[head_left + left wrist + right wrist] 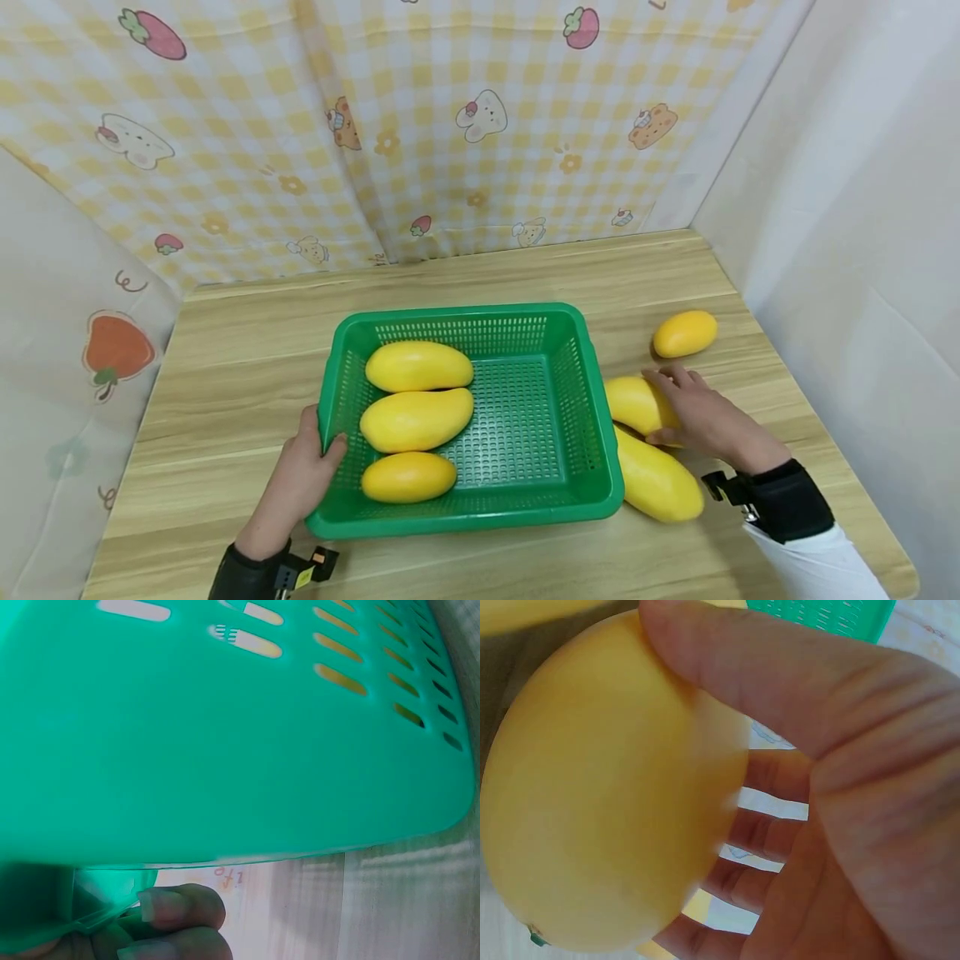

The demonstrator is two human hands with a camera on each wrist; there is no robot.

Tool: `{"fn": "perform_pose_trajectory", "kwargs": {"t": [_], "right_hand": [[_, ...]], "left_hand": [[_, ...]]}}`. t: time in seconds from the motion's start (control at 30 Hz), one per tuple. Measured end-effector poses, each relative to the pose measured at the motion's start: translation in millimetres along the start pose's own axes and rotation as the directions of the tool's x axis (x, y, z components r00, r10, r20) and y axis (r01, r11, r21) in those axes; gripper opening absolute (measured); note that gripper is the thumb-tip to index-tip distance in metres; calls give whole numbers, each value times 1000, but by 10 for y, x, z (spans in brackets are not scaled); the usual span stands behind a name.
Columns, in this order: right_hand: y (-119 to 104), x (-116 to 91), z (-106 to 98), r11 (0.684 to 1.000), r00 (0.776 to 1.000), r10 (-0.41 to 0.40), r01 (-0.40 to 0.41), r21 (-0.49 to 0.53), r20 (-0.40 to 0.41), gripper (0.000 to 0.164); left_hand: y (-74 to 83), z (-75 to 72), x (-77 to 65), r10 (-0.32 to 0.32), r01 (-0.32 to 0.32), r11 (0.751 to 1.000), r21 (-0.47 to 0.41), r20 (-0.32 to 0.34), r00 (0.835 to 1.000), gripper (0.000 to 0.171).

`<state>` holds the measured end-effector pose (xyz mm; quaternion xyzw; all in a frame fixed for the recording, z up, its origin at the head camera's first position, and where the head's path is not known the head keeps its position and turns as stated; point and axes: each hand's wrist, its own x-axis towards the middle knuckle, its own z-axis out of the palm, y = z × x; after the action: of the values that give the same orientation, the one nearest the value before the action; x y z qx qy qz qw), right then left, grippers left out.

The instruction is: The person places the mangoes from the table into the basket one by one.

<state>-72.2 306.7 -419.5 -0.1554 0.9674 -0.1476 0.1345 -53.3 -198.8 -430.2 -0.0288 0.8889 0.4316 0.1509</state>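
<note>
Green plastic basket (465, 525), and the left hand (292, 482) grips its left rim! Just right of the basket, the right hand (712, 417) clasps a yellow fruit (636, 402), thumb opposite fingers; an even hold, clear of the neighbouring fruit (660, 482), looks wisest.

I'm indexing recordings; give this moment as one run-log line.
left hand: grips green basket, left rim | right hand: grips yellow fruit beside basket | in basket: three yellow fruits | on table: long fruit, small fruit
</note>
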Motion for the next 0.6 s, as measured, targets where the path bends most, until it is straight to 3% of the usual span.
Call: {"fn": "perform_pose_trajectory", "kwargs": {"t": [0.4, 0.6], "right_hand": [[47, 64, -5, 999, 1000, 18, -18, -36, -2, 81], [58, 42, -149, 1000, 1000, 4, -5, -28, -28, 81]], "left_hand": [[-16, 7, -11, 6, -6, 1000, -8, -4, 1000, 53], [-15, 0, -18, 11, -11, 1000, -11, -8, 1000, 51]]}}
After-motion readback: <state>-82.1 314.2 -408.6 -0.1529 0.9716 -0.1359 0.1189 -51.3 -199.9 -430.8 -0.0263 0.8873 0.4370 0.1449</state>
